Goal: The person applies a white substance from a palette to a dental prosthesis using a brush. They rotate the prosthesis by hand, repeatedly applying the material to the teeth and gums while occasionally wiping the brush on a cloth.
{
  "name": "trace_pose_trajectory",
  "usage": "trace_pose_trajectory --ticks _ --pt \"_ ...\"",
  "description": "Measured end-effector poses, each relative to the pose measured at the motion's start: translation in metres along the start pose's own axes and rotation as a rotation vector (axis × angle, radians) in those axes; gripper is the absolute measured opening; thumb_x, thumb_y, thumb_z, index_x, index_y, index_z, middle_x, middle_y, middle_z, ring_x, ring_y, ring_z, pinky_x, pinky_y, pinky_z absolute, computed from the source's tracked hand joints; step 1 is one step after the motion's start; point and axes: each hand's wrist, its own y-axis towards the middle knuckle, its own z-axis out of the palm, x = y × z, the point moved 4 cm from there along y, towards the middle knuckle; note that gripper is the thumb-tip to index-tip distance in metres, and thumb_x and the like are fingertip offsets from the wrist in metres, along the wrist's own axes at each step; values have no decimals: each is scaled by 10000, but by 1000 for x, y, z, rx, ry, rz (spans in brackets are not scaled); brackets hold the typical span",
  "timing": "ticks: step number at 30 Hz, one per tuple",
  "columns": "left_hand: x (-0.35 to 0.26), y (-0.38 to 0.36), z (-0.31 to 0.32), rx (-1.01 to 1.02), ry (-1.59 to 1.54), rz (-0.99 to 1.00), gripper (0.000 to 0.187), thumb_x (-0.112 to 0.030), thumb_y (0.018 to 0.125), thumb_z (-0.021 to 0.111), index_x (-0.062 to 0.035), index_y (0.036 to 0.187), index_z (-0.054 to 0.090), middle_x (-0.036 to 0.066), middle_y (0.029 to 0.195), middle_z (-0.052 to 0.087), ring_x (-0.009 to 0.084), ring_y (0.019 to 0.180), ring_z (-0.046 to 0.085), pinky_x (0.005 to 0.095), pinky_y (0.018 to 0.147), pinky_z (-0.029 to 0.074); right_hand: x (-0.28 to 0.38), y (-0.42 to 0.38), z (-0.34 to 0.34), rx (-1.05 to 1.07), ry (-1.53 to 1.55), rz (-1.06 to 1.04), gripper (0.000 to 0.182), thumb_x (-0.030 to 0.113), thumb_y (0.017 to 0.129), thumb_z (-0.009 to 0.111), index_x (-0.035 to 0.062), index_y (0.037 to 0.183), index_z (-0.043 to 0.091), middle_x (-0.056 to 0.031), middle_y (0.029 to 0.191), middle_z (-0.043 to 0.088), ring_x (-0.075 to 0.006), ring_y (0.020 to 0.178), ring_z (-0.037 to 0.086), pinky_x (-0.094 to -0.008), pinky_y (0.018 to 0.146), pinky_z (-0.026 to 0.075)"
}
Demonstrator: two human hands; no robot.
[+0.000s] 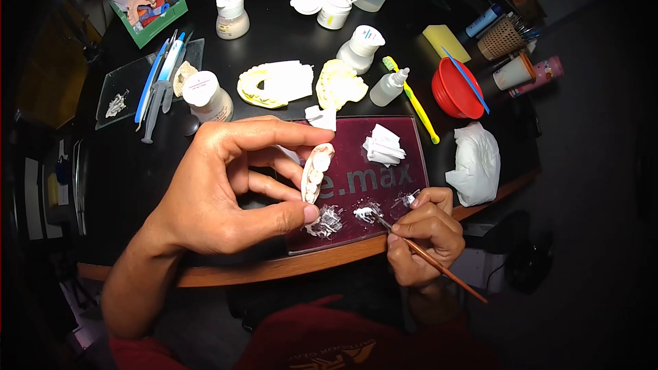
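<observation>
My left hand (236,181) grips a small dental model (317,173) by its two ends, between thumb and index finger, with a row of pale teeth facing up. In my right hand (430,236) is a thin brush (439,265) with a reddish-brown handle, held like a pen. Its tip touches a dab of white paste (367,214) on the dark red mixing slab (404,185) lettered "e.max". Another smeared white patch (325,222) lies on the slab below my left thumb. Folded white tissue (384,146) rests on the slab's upper part.
Yellowish plaster casts (275,84), powder jars (208,98) and a dropper bottle (389,87) stand behind the slab. To the right are a yellow toothbrush (413,103), a red bowl (458,89) and crumpled white tissue (478,164). Instruments (162,82) lie on a glass plate at left.
</observation>
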Motion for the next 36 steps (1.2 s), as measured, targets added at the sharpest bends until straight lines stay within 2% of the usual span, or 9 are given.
trace_pose_trajectory --ticks 12,17,20,24,26,29,33,36 --pt "0 0 0 13 5 -35 548 83 801 793 101 1326 635 155 1183 645 175 998 718 299 854 655 2 1 -3 4 55 -13 169 -1 635 694 91 775 675 -9 668 630 -204 754 489 -361 798 428" --pt "0 0 0 62 19 -37 603 116 794 807 109 1362 605 158 1217 622 192 1058 694 304 891 654 10 22 -8 11 219 -63 109 71 757 733 93 852 685 -25 708 671 -144 678 555 -388 884 428" --pt "-1 -1 1 83 19 -19 606 118 792 807 105 1363 607 158 1211 624 190 1052 694 304 891 654 15 43 -5 32 293 -115 95 86 782 730 86 864 681 -27 715 673 -138 677 554 -387 897 424" --pt "-2 -1 0 79 12 -32 615 119 785 813 97 1366 610 150 1162 650 185 1034 697 293 881 652 17 69 9 97 408 -149 188 29 748 753 37 928 699 -85 787 690 -228 787 630 -410 888 478" --pt "-2 -2 0 75 12 -39 610 120 785 810 91 1363 617 147 1154 660 186 1040 698 287 878 650 17 82 13 176 425 -219 220 -14 729 746 7 943 697 -112 804 690 -329 929 683 -421 832 565" --pt "-1 -2 -1 76 -12 -42 596 118 789 805 90 1356 624 143 1156 661 185 1044 698 286 879 650 10 86 24 209 499 -200 208 -55 728 707 -9 929 682 -116 807 680 -382 1064 694 -436 822 653" --pt "-2 -1 -2 85 19 -43 575 95 799 809 91 1346 631 145 1161 658 182 1037 700 275 869 648 15 81 30 178 505 -204 209 -105 725 657 -9 910 656 -131 859 663 -387 1069 689 -486 952 635" --pt "-2 -1 -2 92 41 -32 567 84 797 812 91 1337 639 147 1154 655 177 1027 703 268 864 647 15 77 31 151 483 -252 213 -114 719 665 -8 901 635 -130 848 647 -397 1075 686 -507 937 639"
